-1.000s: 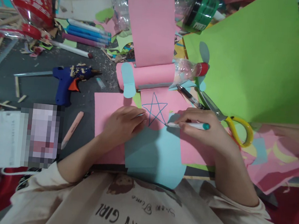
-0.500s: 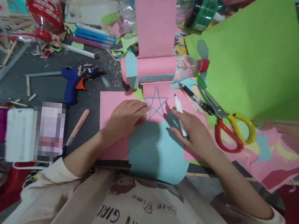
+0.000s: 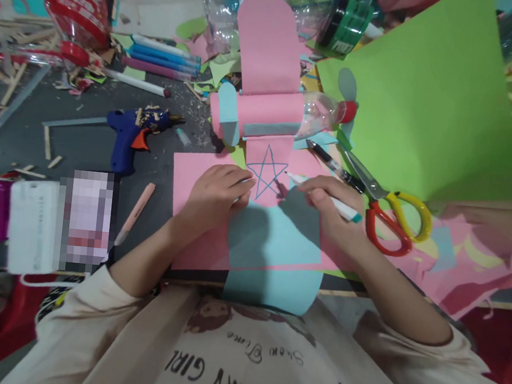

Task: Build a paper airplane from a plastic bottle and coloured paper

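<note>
My right hand (image 3: 334,202) is closed round a white marker (image 3: 340,206) with a teal end, its tip close to the right point of a five-pointed star (image 3: 267,174) drawn in blue outline. That star is on a pink paper strip (image 3: 260,147) attached to a clear plastic bottle (image 3: 320,113) with a red cap, wrapped in pink and light-blue paper. My left hand (image 3: 219,194) rests at the star's left edge, fingers curled together; a pale bit shows under the fingertips, too small to name. Light-blue paper (image 3: 273,242) lies below the star, over a pink sheet (image 3: 191,252).
To the right lie red-and-yellow scissors (image 3: 393,220), a black pen (image 3: 333,163) and a large green sheet (image 3: 427,106). On the left are a blue glue gun (image 3: 128,137), a pink pen-like stick (image 3: 136,211), several markers (image 3: 162,59) and wood scraps. Bottles stand behind.
The marker has swung in my right hand from steep to nearly flat, its teal end now pointing right. The pink strip's rounded far end has come into view. My left hand stays nearly still.
</note>
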Available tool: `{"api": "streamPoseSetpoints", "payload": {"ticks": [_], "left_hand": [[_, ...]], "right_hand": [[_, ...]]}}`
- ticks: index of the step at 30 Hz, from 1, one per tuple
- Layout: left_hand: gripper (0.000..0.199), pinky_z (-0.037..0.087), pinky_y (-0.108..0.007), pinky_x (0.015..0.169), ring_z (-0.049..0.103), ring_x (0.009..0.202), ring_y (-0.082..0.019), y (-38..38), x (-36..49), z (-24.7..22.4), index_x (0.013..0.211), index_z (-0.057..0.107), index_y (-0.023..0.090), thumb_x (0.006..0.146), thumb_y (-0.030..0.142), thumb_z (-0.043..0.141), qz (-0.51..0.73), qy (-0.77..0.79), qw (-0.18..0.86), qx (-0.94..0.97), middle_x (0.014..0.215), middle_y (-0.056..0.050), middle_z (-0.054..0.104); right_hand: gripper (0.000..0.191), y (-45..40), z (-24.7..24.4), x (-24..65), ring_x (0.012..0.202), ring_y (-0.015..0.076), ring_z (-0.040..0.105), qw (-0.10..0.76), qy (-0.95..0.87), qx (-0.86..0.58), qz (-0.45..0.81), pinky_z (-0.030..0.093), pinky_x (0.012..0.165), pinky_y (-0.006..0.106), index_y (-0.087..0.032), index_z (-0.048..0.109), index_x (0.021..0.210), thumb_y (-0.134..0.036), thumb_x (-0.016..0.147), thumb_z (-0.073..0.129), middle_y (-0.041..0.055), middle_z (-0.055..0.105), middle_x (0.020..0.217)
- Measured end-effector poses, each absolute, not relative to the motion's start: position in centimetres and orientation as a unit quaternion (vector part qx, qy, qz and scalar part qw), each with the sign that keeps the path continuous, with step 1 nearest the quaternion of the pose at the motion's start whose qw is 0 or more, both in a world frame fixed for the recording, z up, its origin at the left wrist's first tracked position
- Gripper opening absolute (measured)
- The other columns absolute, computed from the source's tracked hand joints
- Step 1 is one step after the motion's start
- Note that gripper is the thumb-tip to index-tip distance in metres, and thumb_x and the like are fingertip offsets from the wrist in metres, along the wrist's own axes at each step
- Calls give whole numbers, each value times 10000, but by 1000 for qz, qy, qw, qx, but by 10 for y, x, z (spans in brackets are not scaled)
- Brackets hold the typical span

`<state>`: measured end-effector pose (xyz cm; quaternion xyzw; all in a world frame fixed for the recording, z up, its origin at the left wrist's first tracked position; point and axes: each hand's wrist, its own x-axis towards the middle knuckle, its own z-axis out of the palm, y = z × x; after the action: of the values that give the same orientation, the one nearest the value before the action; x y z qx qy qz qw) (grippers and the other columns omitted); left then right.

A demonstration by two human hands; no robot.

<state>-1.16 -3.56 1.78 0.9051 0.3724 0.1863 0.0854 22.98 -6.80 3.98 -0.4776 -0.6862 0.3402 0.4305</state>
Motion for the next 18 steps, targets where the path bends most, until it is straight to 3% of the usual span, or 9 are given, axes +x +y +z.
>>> {"api": "streamPoseSetpoints", "payload": {"ticks": [2, 5, 11, 18], "left_hand": [[259, 541, -347, 851, 703, 963, -206, -35, -12, 15, 1042, 734, 193, 1004, 212, 479, 202, 368, 74, 905, 1026, -71, 781], [272, 536, -333, 829, 698, 931, -198, -34, -12, 12, 1020, 732, 180, 1026, 241, 467, 217, 369, 75, 901, 990, -68, 778], [288, 538, -351, 884, 679, 1021, -229, -36, -12, 11, 1194, 696, 153, 991, 232, 507, 181, 387, 118, 897, 1071, -117, 744], [411, 474, -444, 1067, 570, 1294, -282, -36, -11, 7, 1366, 575, 144, 991, 298, 507, 184, 414, 118, 884, 1380, -159, 626]], "right_hand": [[331, -61, 36, 219, 631, 162, 646, 468, -622, -450, 438, 525, 575, 311, -262, 691, 1063, -526, 1000, 502, -3, 691, 751], [412, -50, 27, 209, 669, 156, 664, 471, -562, -457, 502, 534, 582, 297, -233, 693, 1037, -606, 947, 542, 19, 707, 822], [386, -30, 13, 214, 634, 151, 620, 455, -576, -510, 448, 530, 592, 307, -227, 666, 928, -606, 874, 623, 18, 675, 798], [386, -25, 12, 215, 904, 223, 722, 448, -603, -517, 411, 597, 831, 396, -239, 699, 949, -613, 874, 640, 50, 738, 936]]}}
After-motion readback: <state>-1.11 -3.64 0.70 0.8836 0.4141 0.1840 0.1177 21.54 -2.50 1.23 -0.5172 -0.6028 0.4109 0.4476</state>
